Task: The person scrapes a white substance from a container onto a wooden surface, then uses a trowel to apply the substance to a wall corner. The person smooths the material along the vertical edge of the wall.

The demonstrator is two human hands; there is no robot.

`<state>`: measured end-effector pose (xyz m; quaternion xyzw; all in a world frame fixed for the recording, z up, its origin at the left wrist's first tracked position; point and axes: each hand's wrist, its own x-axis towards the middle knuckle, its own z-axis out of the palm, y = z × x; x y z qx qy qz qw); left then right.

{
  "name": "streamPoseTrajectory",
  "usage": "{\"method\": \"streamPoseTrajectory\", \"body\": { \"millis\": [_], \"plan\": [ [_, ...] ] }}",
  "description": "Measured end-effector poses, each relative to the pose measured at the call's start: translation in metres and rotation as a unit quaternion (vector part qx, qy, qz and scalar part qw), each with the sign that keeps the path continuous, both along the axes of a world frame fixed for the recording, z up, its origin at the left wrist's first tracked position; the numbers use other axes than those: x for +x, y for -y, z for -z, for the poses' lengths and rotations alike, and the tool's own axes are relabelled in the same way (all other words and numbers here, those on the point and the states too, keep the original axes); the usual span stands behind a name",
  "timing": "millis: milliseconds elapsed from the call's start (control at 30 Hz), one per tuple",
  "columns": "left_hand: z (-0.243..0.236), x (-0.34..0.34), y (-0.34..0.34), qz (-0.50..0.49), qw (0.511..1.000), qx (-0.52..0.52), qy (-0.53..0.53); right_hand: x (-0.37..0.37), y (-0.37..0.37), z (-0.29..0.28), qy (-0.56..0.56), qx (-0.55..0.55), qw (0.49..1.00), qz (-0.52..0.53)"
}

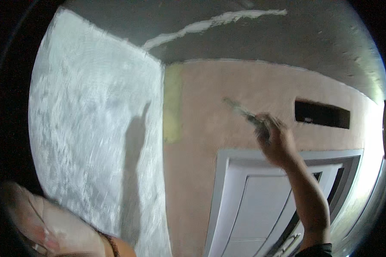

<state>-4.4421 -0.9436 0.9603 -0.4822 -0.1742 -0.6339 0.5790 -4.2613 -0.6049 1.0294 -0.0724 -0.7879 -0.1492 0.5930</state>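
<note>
Both hands stood well apart. Raised before the pinkish wall (193, 171), above the upper edge of the door frame (246, 155), the right hand (276, 137) had its fingers closed around a blurred, brush-like tool (240, 108). It gripped the dark end, presumably to leave the pale tip free and give more reach up the wall. That tip pointed up and leftward, toward the wall's upper left corner, where a yellow patch (173, 107) bordered the white wall (85, 107); whether it touched the surface I could not tell. Near the white wall's lower edge in view, the left hand (55, 220) was blurred and partly cut off, so I could not tell whether it held anything, or why it was placed there.
</note>
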Motion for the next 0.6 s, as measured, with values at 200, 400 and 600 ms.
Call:
{"method": "streamPoseTrajectory", "body": {
  "millis": [200, 400, 600],
  "plan": [
    [-0.026, -0.005, 0.002, -0.047, 0.999, -0.005, 0.006, -0.003, 0.010, -0.020, 0.037, -0.003, 0.999, -0.001],
    [-0.088, 0.015, 0.009, -0.182, 0.982, 0.019, -0.051, -0.018, 0.033, -0.065, -0.031, 0.120, 0.992, 0.000],
    [-0.172, -0.004, -0.021, -0.390, 0.909, -0.011, 0.146, -0.028, 0.065, -0.116, -0.039, 0.110, 0.993, -0.008]
  ]
}}
